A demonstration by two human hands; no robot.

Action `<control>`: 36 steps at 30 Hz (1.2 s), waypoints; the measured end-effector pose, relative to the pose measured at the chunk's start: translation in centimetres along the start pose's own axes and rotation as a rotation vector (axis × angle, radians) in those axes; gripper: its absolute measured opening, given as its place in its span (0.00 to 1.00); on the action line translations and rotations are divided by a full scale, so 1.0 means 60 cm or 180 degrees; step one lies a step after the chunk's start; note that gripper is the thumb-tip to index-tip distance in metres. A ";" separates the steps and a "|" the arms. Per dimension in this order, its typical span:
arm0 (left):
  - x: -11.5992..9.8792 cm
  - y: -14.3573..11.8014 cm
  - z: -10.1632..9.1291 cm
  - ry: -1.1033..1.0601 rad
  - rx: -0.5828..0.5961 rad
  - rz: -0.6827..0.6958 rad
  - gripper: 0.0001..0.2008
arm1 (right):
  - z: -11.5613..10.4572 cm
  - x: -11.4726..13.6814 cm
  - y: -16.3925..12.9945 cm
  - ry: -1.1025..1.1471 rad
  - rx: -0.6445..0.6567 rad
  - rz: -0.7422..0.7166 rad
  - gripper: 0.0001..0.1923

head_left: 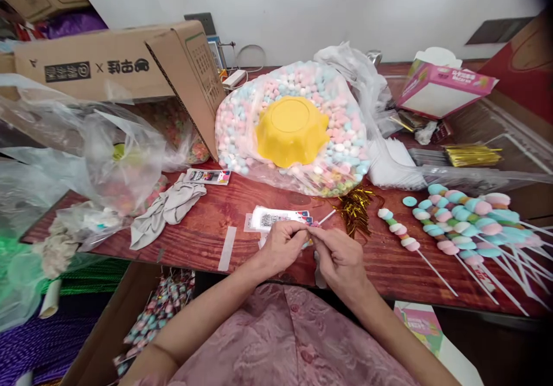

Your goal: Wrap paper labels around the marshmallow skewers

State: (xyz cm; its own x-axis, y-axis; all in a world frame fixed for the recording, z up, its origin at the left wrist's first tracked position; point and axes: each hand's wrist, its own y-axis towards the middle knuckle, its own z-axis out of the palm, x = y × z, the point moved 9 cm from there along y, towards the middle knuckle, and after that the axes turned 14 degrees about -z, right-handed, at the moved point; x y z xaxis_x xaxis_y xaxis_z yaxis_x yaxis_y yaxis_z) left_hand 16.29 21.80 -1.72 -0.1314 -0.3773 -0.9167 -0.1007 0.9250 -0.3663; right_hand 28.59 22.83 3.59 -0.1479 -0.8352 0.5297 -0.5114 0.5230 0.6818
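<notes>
In the head view, with the clock centred on the hands and twelve pointing away from the body, the left hand (283,245) and right hand (341,256) meet above the near edge of a dark red, glossy wooden table (194,239). The fingers of each are closed in a pinch, tip to tip; what lies between them is too small and hidden to tell. A thin white stick (327,218) shows just past the fingertips, between one and two o'clock.

Around them, a stack of printed labels (272,218) lies close at ten, a pale strip (227,249) at nine, and a crumpled grey cloth (168,207) farther off at nine. A tangle of gold ties (356,208) sits at two. One marshmallow skewer (397,229) rests at three, with a heap of similar skewers (470,219) beyond it.

At twelve, a large clear bag of pastel marshmallows (242,127) bears an upturned yellow bowl (291,129); behind it stands a plain white wall (302,17). Between ten and eleven is a big cardboard box (108,63); between one and two, a pink-and-white carton (453,80), with a straight gold bundle (473,155) at two. Below the tabletop, many colourful pieces (162,311) lie at eight, and purple twisted strands (47,340) between eight and nine.
</notes>
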 end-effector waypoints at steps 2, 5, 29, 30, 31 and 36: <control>-0.012 -0.003 -0.004 0.0012 -0.0025 0.0193 0.14 | 0.015 0.000 0.005 0.0048 -0.0007 0.0004 0.14; -0.012 -0.011 -0.013 0.0015 0.0024 0.0244 0.12 | 0.029 -0.018 0.000 0.0227 0.0080 0.0205 0.15; -0.027 -0.026 0.013 0.0052 0.0729 0.0166 0.20 | 0.064 -0.065 -0.049 0.2526 0.0431 0.1748 0.13; -0.012 -0.027 0.021 -0.0040 0.0988 -0.0185 0.20 | 0.066 -0.054 -0.044 0.2535 0.0834 0.1606 0.13; 0.002 -0.030 0.029 -0.0151 0.1244 -0.0538 0.19 | 0.063 -0.040 -0.038 0.2411 0.1214 0.1345 0.13; 0.035 -0.065 0.062 -0.0523 0.2443 -0.1562 0.11 | 0.014 0.083 -0.005 0.0547 0.1691 -0.1439 0.12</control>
State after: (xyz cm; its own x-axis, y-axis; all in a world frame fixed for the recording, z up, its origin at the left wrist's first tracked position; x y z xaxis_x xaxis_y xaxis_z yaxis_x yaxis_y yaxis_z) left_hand 20.10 17.55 -2.81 -0.0994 -0.7778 -0.6206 0.5807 0.4611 -0.6709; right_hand 27.30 18.34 5.59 0.2887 -0.8891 0.3552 -0.8405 -0.0577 0.5387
